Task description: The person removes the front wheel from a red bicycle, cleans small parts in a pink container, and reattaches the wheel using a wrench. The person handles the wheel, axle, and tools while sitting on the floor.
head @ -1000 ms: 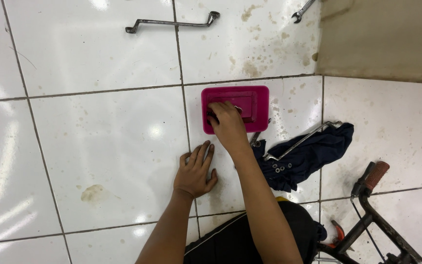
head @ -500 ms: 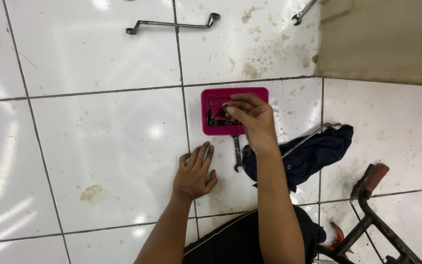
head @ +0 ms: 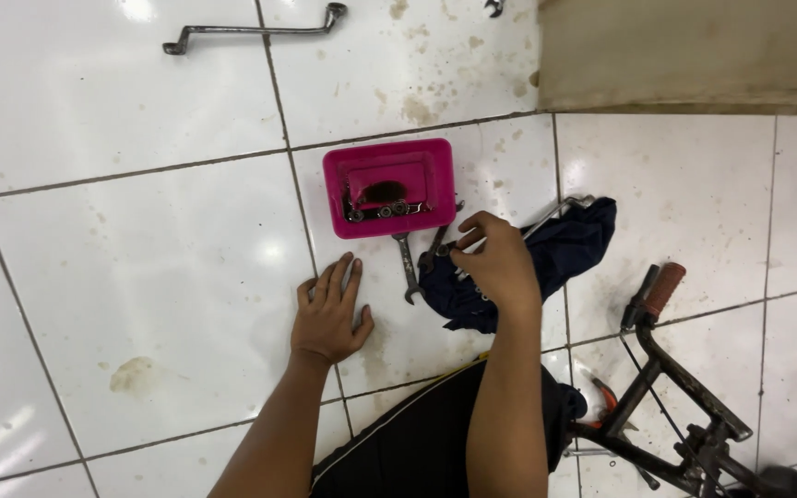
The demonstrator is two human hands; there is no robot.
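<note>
Picking a tool seems the step in hand: the right hand (head: 495, 263) pinches its fingers on a small spanner (head: 437, 247) just below the pink tray (head: 334, 189) on the floor, the left hand (head: 329, 314) flat with fingers spread, so lifting it needs a firm pinch.

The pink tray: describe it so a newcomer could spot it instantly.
On the white tiled floor, look just ahead of the right hand. The pink tray is a small rectangular plastic dish holding small metal parts, the only bright pink thing among grey wrenches and dark cloth.
</note>
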